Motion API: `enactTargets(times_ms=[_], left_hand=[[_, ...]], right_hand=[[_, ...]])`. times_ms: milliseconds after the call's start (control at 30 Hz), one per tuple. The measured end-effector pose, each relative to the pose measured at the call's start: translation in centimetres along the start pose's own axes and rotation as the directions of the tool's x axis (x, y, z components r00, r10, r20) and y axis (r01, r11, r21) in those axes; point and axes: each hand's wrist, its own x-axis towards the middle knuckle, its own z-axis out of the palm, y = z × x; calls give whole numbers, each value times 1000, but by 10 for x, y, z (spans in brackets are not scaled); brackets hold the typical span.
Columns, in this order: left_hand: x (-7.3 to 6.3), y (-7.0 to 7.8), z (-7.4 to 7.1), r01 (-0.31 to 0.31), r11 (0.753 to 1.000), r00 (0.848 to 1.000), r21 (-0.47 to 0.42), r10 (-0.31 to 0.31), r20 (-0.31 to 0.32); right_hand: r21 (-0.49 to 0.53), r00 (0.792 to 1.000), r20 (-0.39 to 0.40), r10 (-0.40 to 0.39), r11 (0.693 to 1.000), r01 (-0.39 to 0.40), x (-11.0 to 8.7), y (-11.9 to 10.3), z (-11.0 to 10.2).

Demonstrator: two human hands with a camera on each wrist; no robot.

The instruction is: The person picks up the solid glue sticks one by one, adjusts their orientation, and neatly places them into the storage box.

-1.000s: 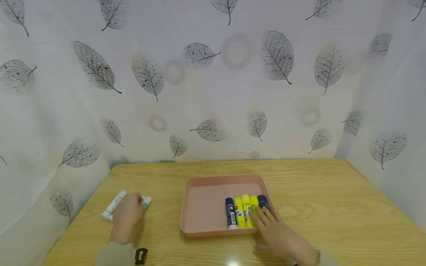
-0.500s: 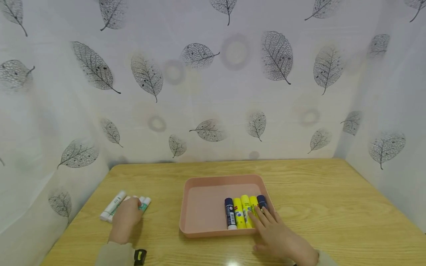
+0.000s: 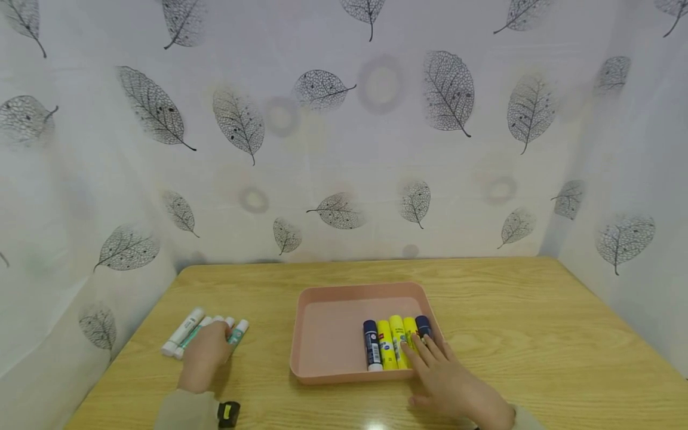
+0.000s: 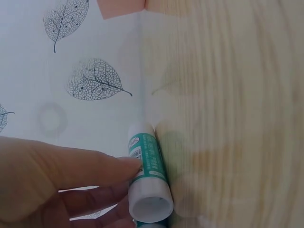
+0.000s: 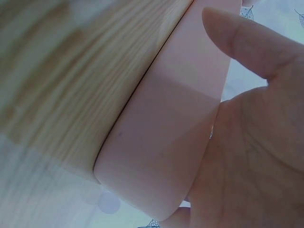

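Observation:
My left hand point(image 3: 205, 353) pinches the rightmost white-and-green glue stick point(image 3: 237, 335) at the left of the table. In the left wrist view the thumb lies on the green label of that glue stick point(image 4: 151, 159), with its round white end towards the camera. Several more white-capped sticks lie beside it, partly behind the hand. My right hand point(image 3: 448, 379) rests with spread, straight fingers over the near right corner of the pink tray point(image 3: 328, 334). Its fingertips reach the yellow glue stick point(image 3: 398, 340) and its neighbours. The right wrist view shows the palm against the tray's outer wall point(image 5: 156, 114).
A row of yellow and dark blue glue sticks fills the tray's right part, with a dark blue one point(image 3: 372, 345) at its left end. A thicker white stick point(image 3: 184, 332) lies outermost left. A leaf-print curtain point(image 3: 344, 149) encloses the wooden table point(image 3: 516, 316).
The rightmost white-and-green glue stick has shifted slightly right, opening a gap from its neighbour. My left hand has moved a little with it. The right hand stays on the tray.

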Motion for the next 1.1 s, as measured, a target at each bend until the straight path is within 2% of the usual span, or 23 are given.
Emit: enactTargets(times_ms=[133, 500, 667, 833, 1100], left_hand=[[0, 1, 0, 1, 1000, 999, -5, -1, 34], [-2, 4, 2, -47, 999, 997, -21, 48, 57], [-2, 6, 2, -48, 999, 998, -22, 49, 44], [-3, 13, 2, -78, 996, 997, -38, 78, -12], [-8, 40, -1, -106, 993, 991, -53, 101, -82]], right_hand=[[2, 1000, 1, 0, 1000, 0, 0, 0, 0], [9, 1000, -4, 1, 1000, -1, 0, 0, 1], [13, 1000, -1, 4, 1000, -4, 0, 0, 0], [8, 1000, -5, 4, 1000, -4, 0, 1, 1], [8, 1000, -7, 8, 1000, -8, 0, 0, 1]])
